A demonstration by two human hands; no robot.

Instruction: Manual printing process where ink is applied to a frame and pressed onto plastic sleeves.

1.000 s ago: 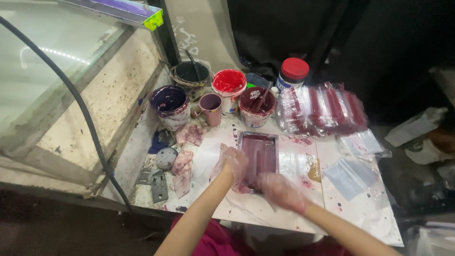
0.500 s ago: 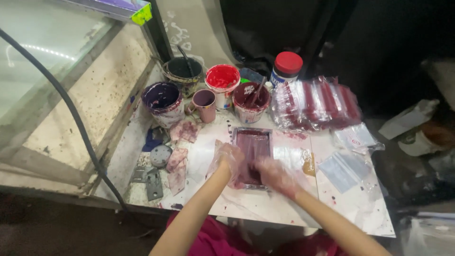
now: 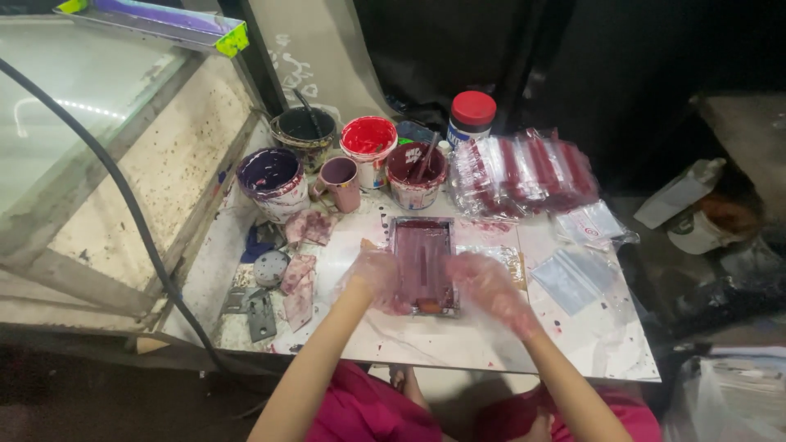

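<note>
A rectangular mould tray (image 3: 422, 255) stained dark red lies flat on a white work board (image 3: 573, 344). Both of my hands wear thin clear plastic gloves smeared with red. My left hand (image 3: 374, 279) rests against the tray's near left corner, fingers curled on its edge. On the near right edge sits my right hand (image 3: 489, 287), fingers spread over the rim. Whether either hand grips the tray firmly is unclear.
Behind the tray stand paint tubs: purple (image 3: 272, 182), black (image 3: 303, 132), red (image 3: 368, 143), maroon with a stick (image 3: 417, 173), plus a mug (image 3: 339, 182) and a red-lidded jar (image 3: 472, 116). Bagged red sticks (image 3: 524, 173) and clear bags (image 3: 573, 278) lie right; stained rags (image 3: 300, 274) left.
The view has shifted slightly. My hands have moved from the tray's lower middle out to its near left and right edges. The tray stays in place.
</note>
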